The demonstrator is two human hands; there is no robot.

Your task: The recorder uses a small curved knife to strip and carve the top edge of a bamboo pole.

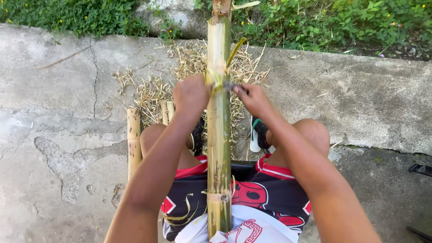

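A long yellow-green bamboo pole point(218, 135) runs from my lap straight away from me, between my knees. My left hand point(191, 95) is closed around the pole at a node. My right hand point(253, 98) grips a small dark blade point(230, 86) whose edge sits against the same node, where a thin green strip point(236, 50) curls off the pole. Peeled slivers lie on my shorts.
Dry bamboo shavings point(153, 90) are heaped on the concrete ahead of my feet. Short cut bamboo pieces point(133, 139) lie by my left knee. Grass and weeds point(333, 22) border the far edge. A dark object point(420, 169) sits at the right edge.
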